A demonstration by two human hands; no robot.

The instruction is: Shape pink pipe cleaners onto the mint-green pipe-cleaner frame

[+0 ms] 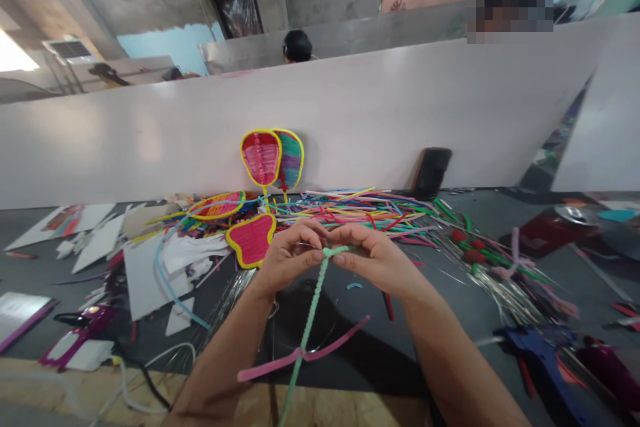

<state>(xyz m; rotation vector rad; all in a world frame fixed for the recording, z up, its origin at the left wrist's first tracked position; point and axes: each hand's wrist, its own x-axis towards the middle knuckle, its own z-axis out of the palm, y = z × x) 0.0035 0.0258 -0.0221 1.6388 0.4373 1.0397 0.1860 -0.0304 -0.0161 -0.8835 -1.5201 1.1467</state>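
A light green pipe cleaner (315,293), twisted along its upper part, hangs down in front of me. Its top end is pinched by my left hand (293,257) and my right hand (375,257), thumbs and fingertips closed close together. Lower down, a pink pipe cleaner (340,341) crosses the green stem and sticks out to both sides. Just behind my left hand lies a pink shape with a yellow edge (250,240). A small blue curved piece (354,286) is on the dark table beneath my right hand.
Two fan shapes (261,157) lean on the white divider (350,113), with a phone (433,172) to their right. Many loose pipe cleaners (350,210) lie behind my hands. A red can (557,233) and blue glue gun (543,363) are right; paper pieces (145,273) and cables (130,393) left.
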